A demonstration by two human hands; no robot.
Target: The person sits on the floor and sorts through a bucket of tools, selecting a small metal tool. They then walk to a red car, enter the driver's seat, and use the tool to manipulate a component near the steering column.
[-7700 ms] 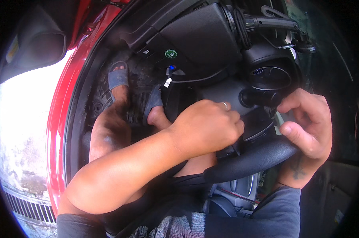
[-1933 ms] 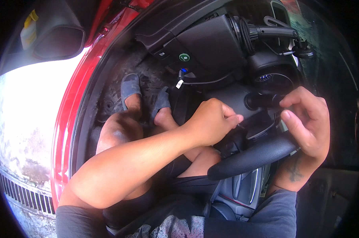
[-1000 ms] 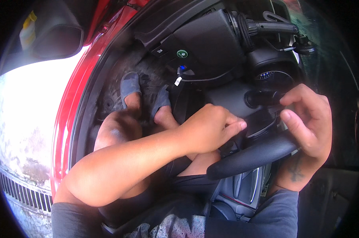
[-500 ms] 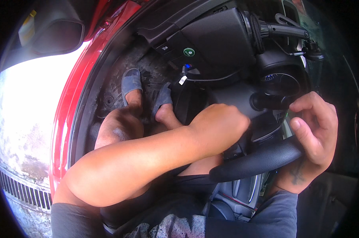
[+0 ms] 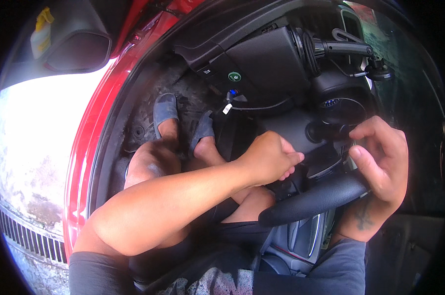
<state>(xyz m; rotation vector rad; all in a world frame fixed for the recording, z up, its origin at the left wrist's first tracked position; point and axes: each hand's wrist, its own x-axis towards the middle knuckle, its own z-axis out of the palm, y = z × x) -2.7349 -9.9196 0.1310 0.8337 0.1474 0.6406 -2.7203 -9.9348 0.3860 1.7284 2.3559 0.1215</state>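
My left hand [image 5: 271,158] is above the black steering wheel [image 5: 313,200], near its inner side. Its fingers are curled and the thumb presses against them; anything inside the grip is hidden. On the right, my right hand [image 5: 385,160] is at the far end of the wheel's rim, palm turned inward. Its fingers are bent, and a gap shows between thumb and index finger. The index fingertip is close to a dark cylindrical part [image 5: 326,132]; I cannot tell whether they touch. Behind the hands lies the round instrument cluster [image 5: 343,108].
A black phone-holder arm [image 5: 348,47] with a coiled cable reaches over the dashboard [image 5: 262,61]. A cable with a white tag [image 5: 227,108] hangs below. My sandaled feet [image 5: 166,110] rest in the footwell. At left are the red door sill [image 5: 87,147] and a floor grate [image 5: 28,233].
My left hand has turned, so its thumb and fingertips now show. The right hand keeps nearly the same curled pose. The whole view has shifted slightly.
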